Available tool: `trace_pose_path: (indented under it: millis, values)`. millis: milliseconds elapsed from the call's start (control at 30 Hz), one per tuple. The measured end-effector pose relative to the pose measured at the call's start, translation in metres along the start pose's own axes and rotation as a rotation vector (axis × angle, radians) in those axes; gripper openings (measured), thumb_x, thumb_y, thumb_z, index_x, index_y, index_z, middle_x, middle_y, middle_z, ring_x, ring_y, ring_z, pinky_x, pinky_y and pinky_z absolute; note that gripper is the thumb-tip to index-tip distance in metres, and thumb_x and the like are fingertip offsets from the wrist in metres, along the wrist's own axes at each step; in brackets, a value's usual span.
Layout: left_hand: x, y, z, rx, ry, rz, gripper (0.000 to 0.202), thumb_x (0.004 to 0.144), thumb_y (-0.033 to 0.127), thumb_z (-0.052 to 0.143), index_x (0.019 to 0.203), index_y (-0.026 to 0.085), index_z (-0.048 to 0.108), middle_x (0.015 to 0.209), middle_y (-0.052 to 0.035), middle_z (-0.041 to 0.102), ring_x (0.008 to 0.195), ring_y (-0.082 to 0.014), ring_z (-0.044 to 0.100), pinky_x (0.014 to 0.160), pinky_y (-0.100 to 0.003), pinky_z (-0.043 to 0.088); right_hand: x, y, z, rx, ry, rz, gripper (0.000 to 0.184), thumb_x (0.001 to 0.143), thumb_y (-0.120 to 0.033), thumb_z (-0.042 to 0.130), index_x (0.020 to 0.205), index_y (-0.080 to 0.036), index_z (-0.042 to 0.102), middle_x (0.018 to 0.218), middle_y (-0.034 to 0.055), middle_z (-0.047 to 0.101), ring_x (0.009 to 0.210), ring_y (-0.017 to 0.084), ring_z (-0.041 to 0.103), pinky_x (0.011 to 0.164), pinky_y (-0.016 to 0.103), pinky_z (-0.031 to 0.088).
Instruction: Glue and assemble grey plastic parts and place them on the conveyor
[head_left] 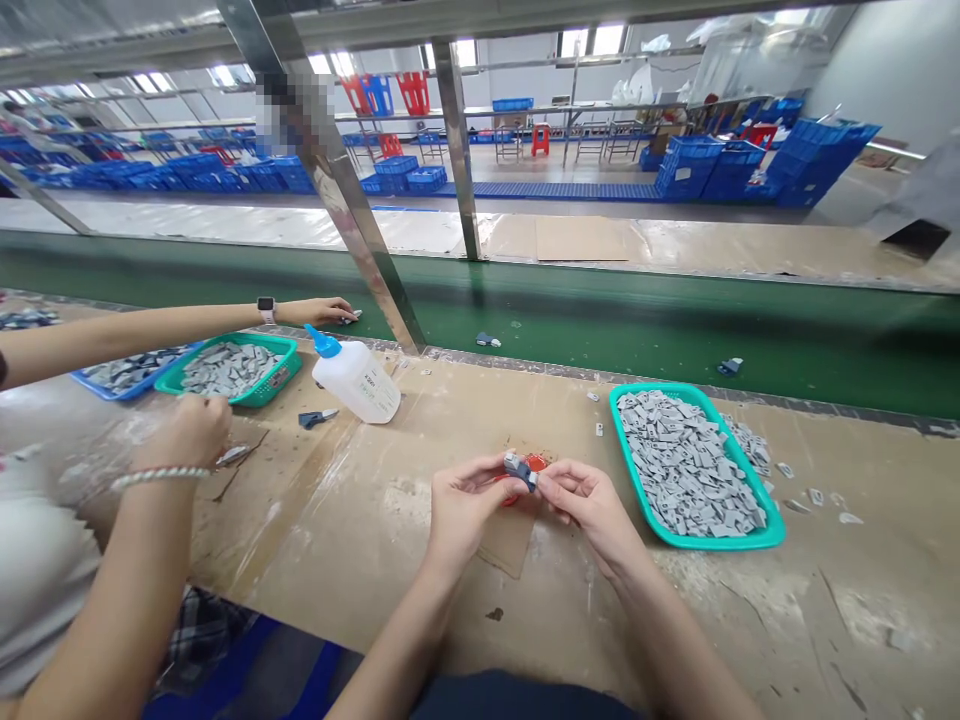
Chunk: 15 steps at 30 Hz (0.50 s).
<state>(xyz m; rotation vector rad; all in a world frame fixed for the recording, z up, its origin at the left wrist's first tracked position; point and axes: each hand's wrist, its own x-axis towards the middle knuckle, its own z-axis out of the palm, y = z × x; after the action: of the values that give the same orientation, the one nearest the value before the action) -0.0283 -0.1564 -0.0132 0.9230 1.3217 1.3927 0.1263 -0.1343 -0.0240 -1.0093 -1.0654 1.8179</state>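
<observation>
A small grey-and-navy moulded piece (521,471) is pinched between the nearly closed left hand (466,510) and right hand (589,505), above a red disc (535,463)

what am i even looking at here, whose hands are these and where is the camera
This picture comes from a camera worn on a person's head, looking down at their own hands over a workbench. No robot is involved. The person's left hand and right hand together hold a small grey and dark blue piece above a small red disc. To the right sits a teal tray heaped with small grey pieces. Farther left stands a white squeeze bottle with a blue nozzle. A co-worker at the left has one hand at the far edge of the bench and the other hand near a green tray. Behind the bench runs a green conveyor belt, and beyond it are stacked blue crates.
</observation>
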Motion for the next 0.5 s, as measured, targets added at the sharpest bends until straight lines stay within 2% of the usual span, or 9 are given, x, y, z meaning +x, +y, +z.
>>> trace_pose_path:
  millis: [167,300,367,433,500]
  values:
    - [-0.003,-0.007,0.004,0.056,-0.006,0.035,0.021,0.058,0.019,0.079,0.078,0.019,0.075,0.087,-0.0055,0.074,0.083,-0.0238,0.069,0.078,-0.034,0.058,0.002,0.005,-0.004,-0.011,-0.037,-0.002,0.032,0.071,-0.045,0.070,0.078,-0.019,0.054,0.063,-0.0021,0.058,0.050,0.008,0.041,0.044,0.019,0.027]
    - [-0.003,-0.009,0.008,0.071,-0.035,0.055,0.018,0.061,0.021,0.077,0.078,0.019,0.075,0.089,-0.0056,0.073,0.082,-0.0240,0.069,0.074,-0.034,0.059,0.000,0.003,-0.005,0.040,-0.120,0.045,0.037,0.070,-0.050,0.069,0.086,-0.021,0.052,0.068,-0.0011,0.057,0.059,0.011,0.050,0.041,0.017,0.029]
    - [-0.002,-0.007,0.011,0.030,-0.080,0.014,0.028,0.061,0.019,0.077,0.088,0.019,0.074,0.094,-0.0064,0.073,0.086,-0.0247,0.068,0.078,-0.035,0.058,-0.001,0.001,-0.003,0.065,-0.118,0.024,0.036,0.071,-0.050,0.068,0.086,-0.022,0.052,0.071,-0.0010,0.058,0.061,0.012,0.052,0.042,0.017,0.032]
    - [-0.001,-0.005,0.014,-0.024,-0.156,-0.031,0.043,0.061,0.018,0.077,0.104,0.019,0.069,0.103,-0.0078,0.070,0.096,-0.0254,0.066,0.086,-0.037,0.055,0.000,-0.001,0.000,0.071,-0.083,-0.018,0.033,0.073,-0.049,0.067,0.083,-0.022,0.052,0.071,-0.0018,0.058,0.061,0.011,0.051,0.043,0.018,0.035]
    - [0.001,-0.004,0.016,-0.067,-0.227,-0.051,0.050,0.065,0.018,0.075,0.114,0.019,0.063,0.110,-0.0098,0.068,0.103,-0.0254,0.063,0.094,-0.039,0.050,0.001,-0.004,0.000,0.022,-0.052,-0.064,0.030,0.075,-0.049,0.063,0.081,-0.020,0.054,0.072,-0.0006,0.060,0.060,0.011,0.052,0.045,0.019,0.037]
